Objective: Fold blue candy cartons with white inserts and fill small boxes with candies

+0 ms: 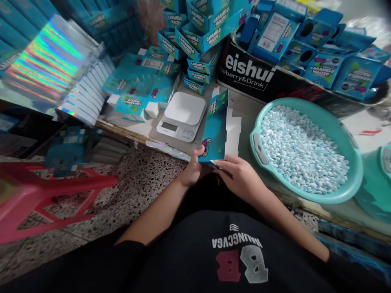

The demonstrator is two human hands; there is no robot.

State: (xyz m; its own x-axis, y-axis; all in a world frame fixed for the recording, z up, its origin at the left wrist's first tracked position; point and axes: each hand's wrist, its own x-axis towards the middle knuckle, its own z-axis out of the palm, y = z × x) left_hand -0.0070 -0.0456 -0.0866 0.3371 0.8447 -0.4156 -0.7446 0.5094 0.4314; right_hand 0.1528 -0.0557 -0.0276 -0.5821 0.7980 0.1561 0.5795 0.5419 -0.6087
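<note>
Between my two hands is a blue candy box (216,124), partly folded, with white flaps sticking out along its right side. My left hand (195,165) grips its lower left corner, thumb on the printed face. At the lower right edge, my right hand (236,173) has its fingers closed on the cardboard; the fingertips are partly hidden. The box's far end rests over the table just right of a white kitchen scale (186,108). Flat blue box blanks (137,89) lie to the left of the scale.
A turquoise tub (256,140) of wrapped candies stands at right. Behind it, a black carton (244,73) holds several folded blue boxes (324,65). Open display boxes (198,36) are stacked at the back. A red stool (55,183) stands at left, below a stack of shiny sheets (51,61).
</note>
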